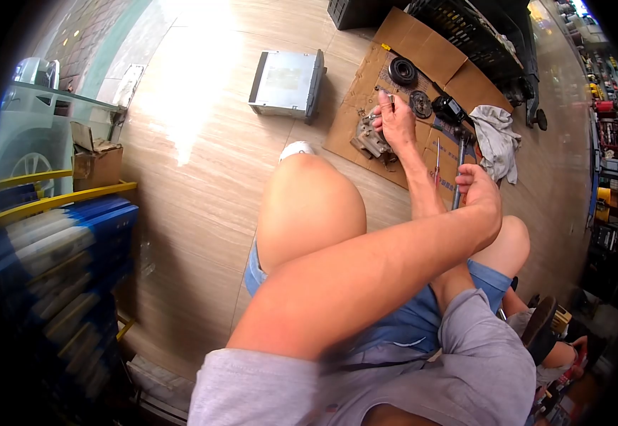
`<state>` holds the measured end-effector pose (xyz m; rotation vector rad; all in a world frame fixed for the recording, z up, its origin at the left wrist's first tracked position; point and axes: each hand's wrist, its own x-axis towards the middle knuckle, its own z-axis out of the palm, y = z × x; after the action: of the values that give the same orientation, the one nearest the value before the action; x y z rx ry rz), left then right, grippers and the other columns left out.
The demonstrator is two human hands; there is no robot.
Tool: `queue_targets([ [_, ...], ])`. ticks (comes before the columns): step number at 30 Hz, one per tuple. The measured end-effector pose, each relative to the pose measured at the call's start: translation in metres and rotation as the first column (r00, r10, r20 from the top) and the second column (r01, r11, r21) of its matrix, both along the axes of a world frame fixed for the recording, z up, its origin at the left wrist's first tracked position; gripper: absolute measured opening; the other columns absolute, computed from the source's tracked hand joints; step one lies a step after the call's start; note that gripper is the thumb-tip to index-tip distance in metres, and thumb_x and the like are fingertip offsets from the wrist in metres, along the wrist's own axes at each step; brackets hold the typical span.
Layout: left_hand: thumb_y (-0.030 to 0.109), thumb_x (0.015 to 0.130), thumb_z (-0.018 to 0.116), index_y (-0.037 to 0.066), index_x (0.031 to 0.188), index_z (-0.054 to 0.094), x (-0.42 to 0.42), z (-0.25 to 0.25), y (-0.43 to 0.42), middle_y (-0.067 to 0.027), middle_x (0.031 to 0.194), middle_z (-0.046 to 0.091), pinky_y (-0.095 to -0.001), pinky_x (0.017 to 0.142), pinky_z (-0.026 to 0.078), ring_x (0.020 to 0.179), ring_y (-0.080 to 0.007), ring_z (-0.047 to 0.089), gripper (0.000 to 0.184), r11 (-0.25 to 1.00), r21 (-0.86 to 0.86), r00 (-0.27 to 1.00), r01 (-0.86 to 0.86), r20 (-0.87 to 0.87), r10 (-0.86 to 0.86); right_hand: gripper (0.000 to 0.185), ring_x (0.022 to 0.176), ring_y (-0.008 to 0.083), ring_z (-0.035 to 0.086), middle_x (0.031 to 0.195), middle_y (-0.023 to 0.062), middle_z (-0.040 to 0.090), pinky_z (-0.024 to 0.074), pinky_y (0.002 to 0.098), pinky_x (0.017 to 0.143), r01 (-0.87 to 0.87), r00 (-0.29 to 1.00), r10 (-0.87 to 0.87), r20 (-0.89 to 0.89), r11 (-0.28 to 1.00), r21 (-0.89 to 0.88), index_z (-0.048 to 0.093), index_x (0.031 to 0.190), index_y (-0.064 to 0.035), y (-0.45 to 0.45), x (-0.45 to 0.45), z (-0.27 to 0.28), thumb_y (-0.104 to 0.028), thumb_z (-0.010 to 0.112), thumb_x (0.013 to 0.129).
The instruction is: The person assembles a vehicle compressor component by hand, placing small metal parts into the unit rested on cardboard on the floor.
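Observation:
My left arm crosses over my right. My left hand [479,186] is closed, its curled fingers at the shaft of a long metal-handled tool [461,160] with a dark head. Farther forward, my right hand [398,126] is pinched, thumb upward, over a grey metal housing [371,145] on flattened cardboard [348,124]. What sits between those fingers is too small to make out. Beyond them lie a black pulley [402,71] and a round dark plate [420,104]. A thin screwdriver [437,167] lies between my hands, and a black power tool [448,110] is close by.
A grey rag [495,142] lies at the cardboard's right edge, near black crates [465,39]. A silver box-shaped unit [285,82] stands on the tiled floor. Blue boxes [103,227] on a yellow rack are at left; packed shelves [614,142] line the right.

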<state>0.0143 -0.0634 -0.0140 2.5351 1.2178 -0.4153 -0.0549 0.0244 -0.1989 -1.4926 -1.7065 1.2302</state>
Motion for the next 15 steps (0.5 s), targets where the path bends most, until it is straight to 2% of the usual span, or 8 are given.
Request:
queue_targets([
  [3,0.024,0.074,0.073,0.005,0.099,0.069,-0.0022,0.0041,0.0028,-0.0117,0.092,0.064,-0.0565,0.080,0.046,0.089,-0.0310,0.063,0.032,0.997,-0.033,0.996,0.075,-0.040,-0.077,0.045,0.054,0.0138,0.064,0.075,0.0067,0.065,0.0537,0.0283,0.047,0.011,1.000,-0.011,0.004,1.000,0.024,0.059,0.092,0.0003,-0.0019,-0.0017,0.0008,-0.044,0.052,0.097],
  [12,0.023,0.075,0.072,0.005,0.099,0.069,0.0017,0.0076,0.0052,-0.0123,0.092,0.064,-0.0565,0.080,0.046,0.088,-0.0316,0.063,0.030,0.995,0.005,0.992,0.103,-0.069,-0.103,0.041,0.055,0.0162,0.066,0.075,0.0093,0.066,0.0557,0.0300,0.048,0.037,0.999,-0.038,0.024,0.999,0.039,0.057,0.092,0.0018,-0.0066,-0.0047,0.0024,-0.038,0.049,0.099],
  [15,0.023,0.074,0.074,0.005,0.100,0.070,-0.0022,0.0097,0.0044,-0.0125,0.092,0.064,-0.0565,0.080,0.046,0.089,-0.0321,0.063,0.032,0.997,0.006,0.997,0.076,-0.017,-0.076,0.041,0.055,0.0167,0.066,0.075,0.0097,0.066,0.0556,0.0298,0.048,0.037,0.998,-0.039,0.054,0.999,0.028,0.057,0.091,0.0020,-0.0085,-0.0052,0.0042,-0.037,0.049,0.099],
])
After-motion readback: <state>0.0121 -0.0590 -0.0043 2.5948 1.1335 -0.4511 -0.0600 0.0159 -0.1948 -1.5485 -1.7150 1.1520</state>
